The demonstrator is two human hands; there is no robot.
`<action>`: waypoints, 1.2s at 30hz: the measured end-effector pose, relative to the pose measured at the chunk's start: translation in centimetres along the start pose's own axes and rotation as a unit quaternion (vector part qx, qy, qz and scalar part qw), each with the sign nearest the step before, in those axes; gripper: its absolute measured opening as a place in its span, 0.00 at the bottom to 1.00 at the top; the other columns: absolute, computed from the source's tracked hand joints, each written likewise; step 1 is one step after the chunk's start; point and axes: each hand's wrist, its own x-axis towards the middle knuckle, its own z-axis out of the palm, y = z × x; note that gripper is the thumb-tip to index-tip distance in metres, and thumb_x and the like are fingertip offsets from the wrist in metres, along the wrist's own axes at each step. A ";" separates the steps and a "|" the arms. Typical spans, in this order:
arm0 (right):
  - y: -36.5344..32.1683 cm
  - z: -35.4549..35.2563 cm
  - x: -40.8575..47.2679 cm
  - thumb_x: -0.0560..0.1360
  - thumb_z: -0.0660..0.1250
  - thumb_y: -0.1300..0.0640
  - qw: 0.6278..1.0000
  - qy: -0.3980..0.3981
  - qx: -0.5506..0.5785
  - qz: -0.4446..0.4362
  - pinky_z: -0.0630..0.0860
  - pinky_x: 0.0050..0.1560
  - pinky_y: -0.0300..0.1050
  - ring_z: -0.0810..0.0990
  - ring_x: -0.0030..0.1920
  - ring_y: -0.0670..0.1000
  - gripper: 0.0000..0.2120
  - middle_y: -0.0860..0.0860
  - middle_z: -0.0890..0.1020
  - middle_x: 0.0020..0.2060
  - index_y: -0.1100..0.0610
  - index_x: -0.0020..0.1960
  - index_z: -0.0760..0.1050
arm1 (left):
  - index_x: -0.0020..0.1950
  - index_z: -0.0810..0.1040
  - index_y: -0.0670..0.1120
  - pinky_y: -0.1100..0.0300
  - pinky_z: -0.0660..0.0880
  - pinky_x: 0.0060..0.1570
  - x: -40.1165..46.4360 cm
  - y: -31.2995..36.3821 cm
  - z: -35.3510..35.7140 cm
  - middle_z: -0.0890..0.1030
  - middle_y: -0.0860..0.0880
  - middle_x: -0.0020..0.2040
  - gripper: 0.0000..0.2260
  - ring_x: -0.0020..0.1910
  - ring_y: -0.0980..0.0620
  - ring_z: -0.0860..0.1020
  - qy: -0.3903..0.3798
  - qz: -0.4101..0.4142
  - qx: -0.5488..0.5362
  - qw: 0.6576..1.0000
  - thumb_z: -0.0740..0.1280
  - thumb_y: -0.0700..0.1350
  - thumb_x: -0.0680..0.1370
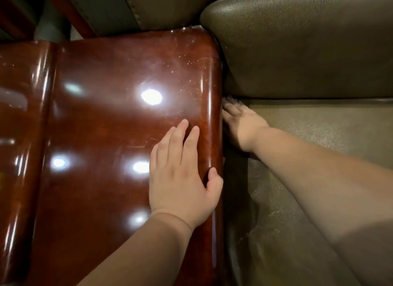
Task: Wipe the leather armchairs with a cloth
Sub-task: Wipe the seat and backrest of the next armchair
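Head view showed the left hand flat, fingers straight, on the glossy red-brown wooden armrest. Right hand reached into the gap beside the grained olive leather seat cushion; its grip could not be determined.

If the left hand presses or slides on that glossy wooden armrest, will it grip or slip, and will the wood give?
The wooden armrest looks lacquered, with sharp lamp reflections, so the flat left hand would probably slide easily. It looks rigid and should not give like the leather seat cushion under the right hand. Fine scratches near the far corner suggest it marks easily.
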 end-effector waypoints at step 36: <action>0.8 7.5 -17.2 0.82 0.49 0.48 0.983 0.083 -0.007 0.163 0.44 0.82 0.60 0.45 0.83 0.63 0.31 0.60 0.51 0.83 0.57 0.84 0.57 | 0.80 0.68 0.47 0.43 0.56 0.79 -0.4 -0.3 0.5 0.64 0.45 0.81 0.35 0.79 0.41 0.62 0.044 0.008 -0.033 0.998 0.66 0.56 0.74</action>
